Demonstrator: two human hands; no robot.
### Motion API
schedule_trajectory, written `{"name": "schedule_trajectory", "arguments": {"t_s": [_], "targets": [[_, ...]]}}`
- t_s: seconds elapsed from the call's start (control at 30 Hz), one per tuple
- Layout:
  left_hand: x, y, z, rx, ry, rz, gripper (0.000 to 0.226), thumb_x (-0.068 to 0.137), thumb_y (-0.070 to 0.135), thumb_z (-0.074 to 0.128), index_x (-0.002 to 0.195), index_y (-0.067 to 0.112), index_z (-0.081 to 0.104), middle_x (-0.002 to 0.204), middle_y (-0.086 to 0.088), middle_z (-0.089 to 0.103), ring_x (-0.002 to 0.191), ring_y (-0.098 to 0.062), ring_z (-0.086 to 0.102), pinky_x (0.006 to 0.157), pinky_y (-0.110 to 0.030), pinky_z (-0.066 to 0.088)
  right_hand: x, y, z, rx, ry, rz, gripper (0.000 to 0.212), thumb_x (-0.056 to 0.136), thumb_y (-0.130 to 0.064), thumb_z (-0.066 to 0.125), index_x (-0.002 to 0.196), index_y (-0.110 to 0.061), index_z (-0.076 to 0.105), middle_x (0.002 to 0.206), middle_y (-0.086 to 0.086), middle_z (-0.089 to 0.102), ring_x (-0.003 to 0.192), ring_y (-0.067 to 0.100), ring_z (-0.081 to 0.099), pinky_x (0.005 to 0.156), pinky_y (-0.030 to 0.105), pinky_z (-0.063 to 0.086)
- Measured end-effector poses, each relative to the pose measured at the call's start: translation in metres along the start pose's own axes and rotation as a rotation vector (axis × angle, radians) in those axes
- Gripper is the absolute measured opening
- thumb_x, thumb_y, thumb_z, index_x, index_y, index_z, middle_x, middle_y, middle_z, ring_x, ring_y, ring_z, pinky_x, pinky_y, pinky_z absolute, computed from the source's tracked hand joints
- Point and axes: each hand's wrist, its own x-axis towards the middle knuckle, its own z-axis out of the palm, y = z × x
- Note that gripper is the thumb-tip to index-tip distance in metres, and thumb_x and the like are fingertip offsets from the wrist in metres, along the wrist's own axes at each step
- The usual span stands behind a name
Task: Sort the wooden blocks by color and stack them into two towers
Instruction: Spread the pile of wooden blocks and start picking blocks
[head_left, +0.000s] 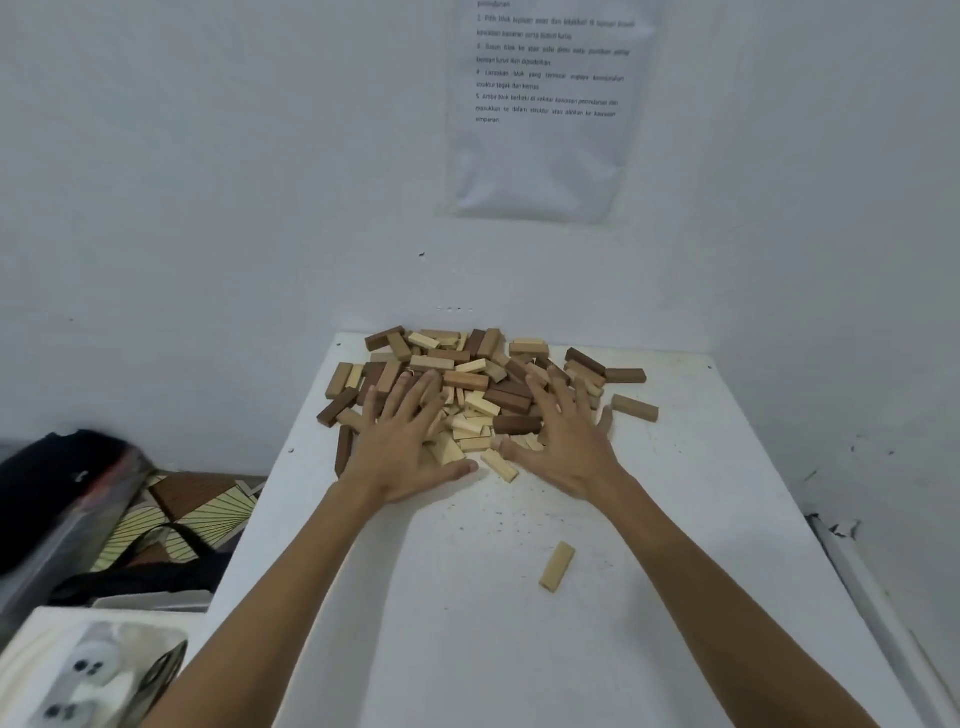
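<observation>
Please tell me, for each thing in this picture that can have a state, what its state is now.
pile of blocks: dark and pale mixed, unsorted, no tower begun.
pale block: lies flat alone on the table, apart from the pile.
left hand: open, fingers spread, rests on the pile.
right hand: open, fingers spread, rests on the pile.
sheet of paper: hangs flat on the wall.

A white table (457, 649), speckled with small dark flecks, ran back to a plain white wall (208, 156) just beyond the left hand (408, 447) and the right hand (566, 441). High on that wall, above the right hand, hung a white printed sheet (540, 150) with lines of small text. Left of the left hand, below the table's edge, lay a brown-and-cream patterned floor covering (202, 509) beside a dark bag (57, 467). The light was soft, even and bluish.
</observation>
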Motion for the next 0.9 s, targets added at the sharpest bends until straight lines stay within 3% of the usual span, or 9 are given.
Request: {"name": "schedule_trajectory", "arguments": {"t_s": [0.3, 0.43, 0.5, 0.67, 0.77, 0.9], "targets": [[-0.059, 0.009, -0.007, -0.025, 0.024, -0.054, 0.105, 0.077, 0.094, 0.025, 0.158, 0.027, 0.028, 0.169, 0.006, 0.013, 0.157, -0.018, 0.001, 0.124, -0.056, 0.001, -0.074, 0.006, 0.005, -0.023, -0.059, -0.1, 0.103, 0.077, -0.094, 0.037, 0.159, -0.042, 0.002, 0.169, -0.013, -0.007, 0.156, 0.017, -0.012, 0.12, 0.067, 0.004], [-0.086, 0.009, -0.003, 0.025, 0.044, -0.094, 0.094, 0.082, 0.09, 0.022, 0.152, 0.03, 0.038, 0.166, 0.001, 0.024, 0.156, -0.022, 0.01, 0.124, -0.057, 0.003, -0.105, 0.009, 0.011, -0.012, -0.09, -0.13, 0.102, 0.078, -0.094, 0.038, 0.159, -0.046, -0.001, 0.168, -0.015, -0.014, 0.154, 0.016, -0.02, 0.121, 0.064, 0.0], [-0.098, 0.009, -0.001, 0.011, 0.037, -0.156, 0.088, 0.083, 0.086, 0.025, 0.152, 0.032, 0.034, 0.169, 0.0, 0.014, 0.157, -0.023, 0.0, 0.123, -0.059, 0.0, -0.117, 0.01, 0.014, -0.047, -0.108, -0.162, 0.105, 0.077, -0.095, 0.038, 0.158, -0.047, -0.007, 0.167, -0.013, -0.021, 0.152, 0.015, -0.027, 0.121, 0.063, -0.006], [-0.11, 0.003, 0.009, -0.091, 0.018, -0.372, 0.106, 0.082, 0.087, 0.032, 0.162, 0.028, -0.004, 0.166, -0.001, -0.025, 0.151, -0.034, -0.026, 0.122, -0.061, -0.004, -0.114, 0.014, 0.022, -0.16, -0.107, -0.198, 0.108, 0.076, -0.097, 0.033, 0.156, -0.046, -0.017, 0.164, -0.009, -0.033, 0.147, 0.02, -0.038, 0.118, 0.066, -0.012], [-0.094, -0.001, 0.011, -0.141, 0.009, -0.399, 0.115, 0.078, 0.091, 0.034, 0.16, 0.027, -0.015, 0.165, -0.006, -0.029, 0.15, -0.035, -0.028, 0.124, -0.057, -0.006, -0.085, 0.011, 0.026, -0.159, -0.092, -0.16, 0.11, 0.074, -0.099, 0.03, 0.155, -0.046, -0.02, 0.165, -0.005, -0.03, 0.147, 0.022, -0.039, 0.117, 0.066, -0.014], [-0.064, -0.013, 0.015, -0.184, 0.032, -0.416, 0.12, 0.075, 0.092, 0.039, 0.161, 0.023, -0.006, 0.165, -0.01, -0.026, 0.151, -0.033, -0.026, 0.125, -0.054, -0.004, -0.043, 0.007, 0.028, -0.13, -0.045, -0.141, 0.111, 0.074, -0.098, 0.035, 0.155, -0.046, -0.022, 0.165, -0.004, -0.031, 0.147, 0.021, -0.038, 0.117, 0.065, -0.014]]}}
